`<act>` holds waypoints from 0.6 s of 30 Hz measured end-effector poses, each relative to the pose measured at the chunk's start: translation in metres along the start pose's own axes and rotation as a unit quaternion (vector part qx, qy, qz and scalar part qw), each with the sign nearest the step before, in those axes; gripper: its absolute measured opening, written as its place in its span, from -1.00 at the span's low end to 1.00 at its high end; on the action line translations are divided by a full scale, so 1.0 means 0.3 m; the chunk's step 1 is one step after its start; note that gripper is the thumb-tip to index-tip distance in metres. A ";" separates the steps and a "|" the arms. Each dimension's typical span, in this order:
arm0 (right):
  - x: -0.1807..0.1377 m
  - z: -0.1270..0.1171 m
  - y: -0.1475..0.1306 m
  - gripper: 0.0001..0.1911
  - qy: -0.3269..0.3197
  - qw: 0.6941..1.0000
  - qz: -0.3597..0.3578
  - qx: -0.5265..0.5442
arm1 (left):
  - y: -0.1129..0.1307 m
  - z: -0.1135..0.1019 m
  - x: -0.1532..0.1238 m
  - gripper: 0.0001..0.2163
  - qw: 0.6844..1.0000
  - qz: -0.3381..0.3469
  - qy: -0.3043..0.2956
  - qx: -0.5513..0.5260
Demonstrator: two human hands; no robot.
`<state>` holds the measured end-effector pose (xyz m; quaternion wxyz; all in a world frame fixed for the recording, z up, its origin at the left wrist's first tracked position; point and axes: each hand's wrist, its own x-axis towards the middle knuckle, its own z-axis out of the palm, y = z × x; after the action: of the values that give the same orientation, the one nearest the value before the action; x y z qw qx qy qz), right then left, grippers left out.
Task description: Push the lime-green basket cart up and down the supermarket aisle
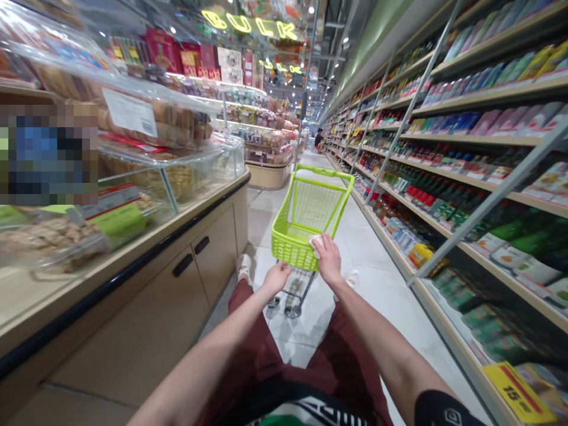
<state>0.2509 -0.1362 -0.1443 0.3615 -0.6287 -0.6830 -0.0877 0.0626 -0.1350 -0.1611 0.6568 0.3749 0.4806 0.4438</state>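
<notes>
Seemingly, a lime-green plastic cart (pixel 289 251) is wiped with crumpled white cloth (pixel 314 241), finger-clamped in the right hand (pixel 329 258); steady pressure is needed; finger closure on the left hand (pixel 276 277) cannot be told.

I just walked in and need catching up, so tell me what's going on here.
In a shop aisle, a person has both bare hands at a lime-green shopping cart. The right hand holds a crumpled white cloth or tissue at the basket's near rim. The left hand is by the basket's lower near edge; whether it touches is unclear. The cart stands between a counter on the left and stocked shelves on the right.
</notes>
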 end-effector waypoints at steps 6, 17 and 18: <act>-0.181 0.097 -0.109 -0.46 0.024 0.986 0.077 0.145 | -0.012 0.130 -0.041 -0.82 0.994 -0.024 -0.054 -0.091; -0.215 0.006 -0.226 -0.58 -0.001 0.871 0.308 0.382 | -0.038 0.138 -0.066 -0.91 0.987 -0.032 -0.062 -0.142; -0.208 0.001 -0.229 -0.57 0.004 0.848 0.331 0.414 | -0.042 0.137 -0.065 -0.92 0.988 -0.030 -0.053 -0.140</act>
<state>0.1843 -0.1989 -0.1593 0.5986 -0.6094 -0.4056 0.3253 0.1023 -0.1603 -0.1561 0.7404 0.2881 0.3893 0.4661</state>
